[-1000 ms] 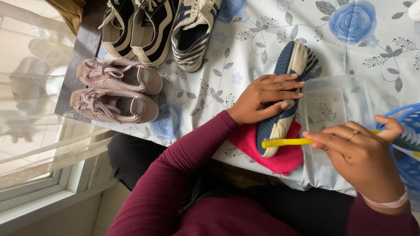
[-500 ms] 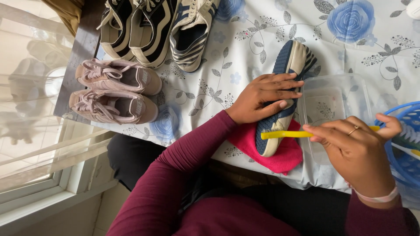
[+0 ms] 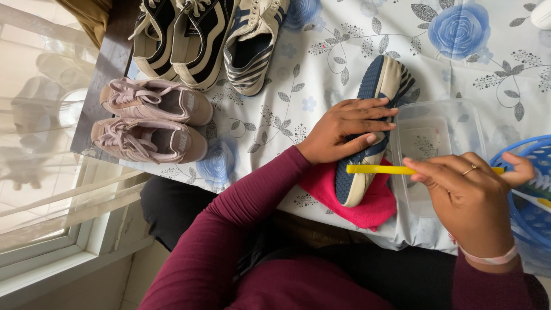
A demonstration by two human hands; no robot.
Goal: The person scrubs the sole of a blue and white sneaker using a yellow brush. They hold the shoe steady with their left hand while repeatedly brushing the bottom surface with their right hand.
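Blue-soled shoe [image 3: 373,123] lies sole-up on the pink cloth [image 3: 367,204] at the counter's near edge; your left hand [image 3: 344,129] presses it with fingers spread, right hand [image 3: 470,192] pinching the yellow brush [image 3: 376,169], scrubbing seemingly underway.

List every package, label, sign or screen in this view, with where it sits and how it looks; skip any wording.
No signs, screens or printed packages show.
Clear plastic container: on the flowered tablecloth, right of the striped shoe; rectangular, see-through, unlabelled.
Blue basket: right edge, slotted plastic, round rim.
Pink sneakers: left table edge; a small pale side patch on each, too small to make out.
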